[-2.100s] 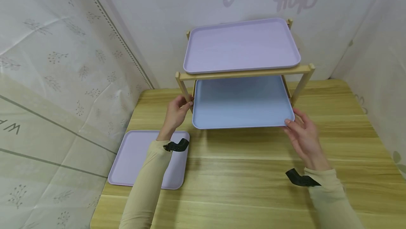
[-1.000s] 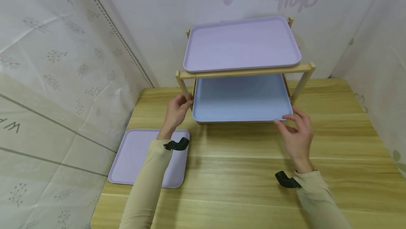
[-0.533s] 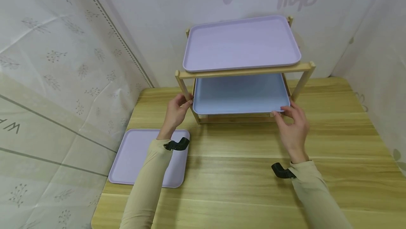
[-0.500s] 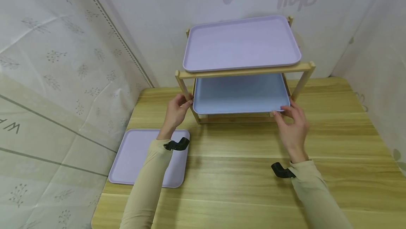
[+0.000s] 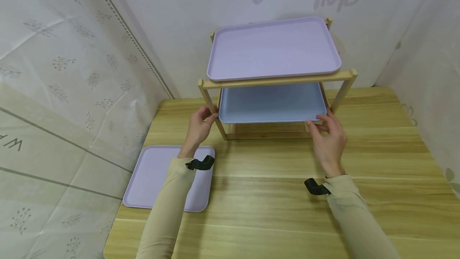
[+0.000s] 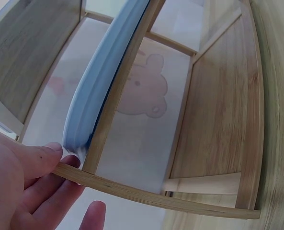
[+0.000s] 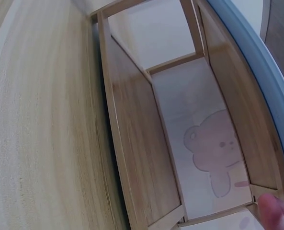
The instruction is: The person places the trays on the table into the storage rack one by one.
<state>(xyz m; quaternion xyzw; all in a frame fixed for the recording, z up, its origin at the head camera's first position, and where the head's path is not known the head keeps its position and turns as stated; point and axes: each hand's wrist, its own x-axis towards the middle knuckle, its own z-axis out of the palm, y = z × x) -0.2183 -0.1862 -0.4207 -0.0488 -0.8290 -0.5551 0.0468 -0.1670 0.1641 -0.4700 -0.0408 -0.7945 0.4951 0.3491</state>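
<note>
A pale wooden rack (image 5: pixel 276 81) stands on the table. My left hand (image 5: pixel 199 129) grips its front left post; in the left wrist view, the thumb and fingers lie around the wooden post (image 6: pixel 132 195), beside the blue tray's end (image 6: pixel 79 127). A light blue tray (image 5: pixel 271 105) lies on the middle shelf under the top one, its front edge near the posts. My right hand (image 5: pixel 328 141) pinches its front right corner between thumb and fingers. The right wrist view shows only a fingertip (image 7: pixel 271 211) by the tray's edge. A lilac tray (image 5: pixel 273 49) rests on the rack's top.
Another lilac tray (image 5: pixel 154 175) lies flat on the wooden table (image 5: pixel 266 211) at the left, partly under my left forearm. The rack's bottom shelf (image 5: pixel 269 128) sits low, close to the tabletop. Patterned curtains (image 5: pixel 72 71) hang behind and on both sides.
The blue tray has slid back into the rack, uncovering the bottom shelf's front bar. My right hand has moved forward and left with the tray's corner. My left hand stays on the post.
</note>
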